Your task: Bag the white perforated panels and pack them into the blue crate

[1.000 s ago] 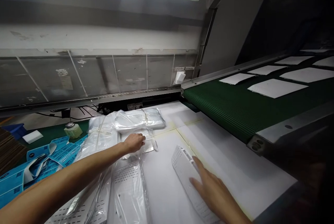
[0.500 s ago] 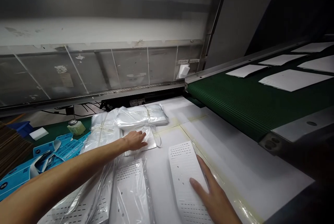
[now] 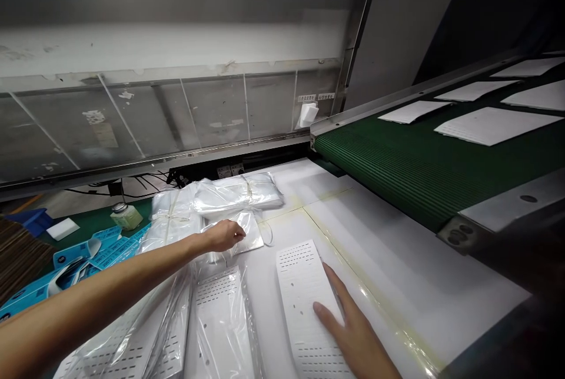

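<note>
My left hand reaches far forward and pinches the top clear plastic bag of a small pile. My right hand lies flat, fingers spread, on a long white perforated panel that rests on the white tabletop. Just behind the left hand sits a tied bundle of clear bags. Under my left forearm lie bagged white perforated panels.
A green ribbed conveyor belt carrying white sheets runs along the right. At the left are blue printed cards, a small bottle and a white block. A metal-framed clear guard stands behind the table.
The white panel under my right hand has been laid flat and slid slightly left. My left hand has closed on the top bag and lifted its edge a little.
</note>
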Available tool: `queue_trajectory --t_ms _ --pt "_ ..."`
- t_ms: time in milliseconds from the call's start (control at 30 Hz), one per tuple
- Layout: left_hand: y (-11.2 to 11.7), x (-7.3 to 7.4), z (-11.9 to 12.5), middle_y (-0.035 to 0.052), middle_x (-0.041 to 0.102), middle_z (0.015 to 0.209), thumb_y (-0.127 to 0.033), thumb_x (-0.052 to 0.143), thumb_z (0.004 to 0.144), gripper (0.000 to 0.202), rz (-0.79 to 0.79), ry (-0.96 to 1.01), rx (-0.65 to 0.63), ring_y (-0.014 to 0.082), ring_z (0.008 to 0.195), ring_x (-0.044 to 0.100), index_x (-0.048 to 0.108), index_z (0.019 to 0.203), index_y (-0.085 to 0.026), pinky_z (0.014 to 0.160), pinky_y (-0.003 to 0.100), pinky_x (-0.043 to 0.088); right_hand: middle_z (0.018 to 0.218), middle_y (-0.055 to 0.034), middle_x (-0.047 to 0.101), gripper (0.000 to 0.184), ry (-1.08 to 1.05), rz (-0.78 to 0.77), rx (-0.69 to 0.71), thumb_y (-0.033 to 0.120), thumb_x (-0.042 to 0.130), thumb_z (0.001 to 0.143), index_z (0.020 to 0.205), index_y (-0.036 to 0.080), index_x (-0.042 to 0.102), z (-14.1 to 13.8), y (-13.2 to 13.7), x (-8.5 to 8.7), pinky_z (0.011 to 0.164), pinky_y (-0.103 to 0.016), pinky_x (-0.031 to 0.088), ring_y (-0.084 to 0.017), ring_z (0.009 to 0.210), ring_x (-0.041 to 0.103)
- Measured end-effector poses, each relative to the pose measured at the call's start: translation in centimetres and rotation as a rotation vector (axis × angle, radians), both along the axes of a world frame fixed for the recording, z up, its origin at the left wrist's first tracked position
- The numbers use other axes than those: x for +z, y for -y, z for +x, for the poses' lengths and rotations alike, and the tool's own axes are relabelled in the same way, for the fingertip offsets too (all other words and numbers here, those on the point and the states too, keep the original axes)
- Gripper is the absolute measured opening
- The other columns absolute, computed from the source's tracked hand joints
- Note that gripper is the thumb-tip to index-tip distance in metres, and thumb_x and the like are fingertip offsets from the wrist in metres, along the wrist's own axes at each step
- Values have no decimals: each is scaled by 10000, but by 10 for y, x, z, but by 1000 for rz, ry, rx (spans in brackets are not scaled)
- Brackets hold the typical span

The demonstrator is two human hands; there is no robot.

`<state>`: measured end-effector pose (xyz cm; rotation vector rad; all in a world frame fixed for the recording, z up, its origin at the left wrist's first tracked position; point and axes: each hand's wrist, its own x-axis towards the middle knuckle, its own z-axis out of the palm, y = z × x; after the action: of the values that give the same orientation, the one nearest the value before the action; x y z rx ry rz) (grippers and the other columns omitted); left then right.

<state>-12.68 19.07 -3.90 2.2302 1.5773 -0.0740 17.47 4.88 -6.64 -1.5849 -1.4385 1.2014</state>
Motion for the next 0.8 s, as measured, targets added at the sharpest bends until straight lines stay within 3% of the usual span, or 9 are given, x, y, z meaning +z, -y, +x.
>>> queue_trajectory --t_ms 233,367,433,533,633,800 --pt "-6 -4 -11 46 645 926 -372 465 906 327 16 14 75 158 791 620 542 1136 -153 712 341 506 1424 -23 398 651 13 -29 17 537 411 842 1421 309 222 -1 1 -3 1033 -408 358 -237 1294 381" --pt "-6 0 -12 75 604 1034 -375 439 913 314 117 5 121 180 895 591 546 1092 -141 776 371 484 1433 -22 384 654 -12 -43 6 554 415 837 1418 324 224 0 3 -3 1028 -435 360 -249 1298 373" --pt "-4 3 -11 91 590 1072 -349 394 926 298 140 9 101 190 927 580 565 1052 -140 801 361 465 1432 -18 386 649 -20 -48 -4 556 414 837 1417 335 224 -1 3 -2 1022 -440 367 -251 1291 382" --pt "0 7 -10 104 597 1049 -351 329 923 342 124 10 44 196 853 596 597 1005 -153 725 307 461 1427 -15 395 648 -22 -45 4 552 415 838 1417 334 224 -2 3 -3 1012 -431 382 -248 1282 397" --pt "3 9 -11 93 611 1002 -449 407 871 375 99 -8 14 196 762 596 596 1038 -171 621 283 449 1416 -20 411 653 -20 -32 3 553 421 833 1415 319 242 -3 2 -5 1010 -427 386 -250 1274 408" --pt "2 5 -9 55 642 880 -439 499 830 340 74 -58 1 190 729 594 587 1055 -199 588 266 429 1397 -33 437 668 -31 -27 -7 570 424 825 1415 308 252 -5 2 -8 984 -425 415 -260 1260 426"
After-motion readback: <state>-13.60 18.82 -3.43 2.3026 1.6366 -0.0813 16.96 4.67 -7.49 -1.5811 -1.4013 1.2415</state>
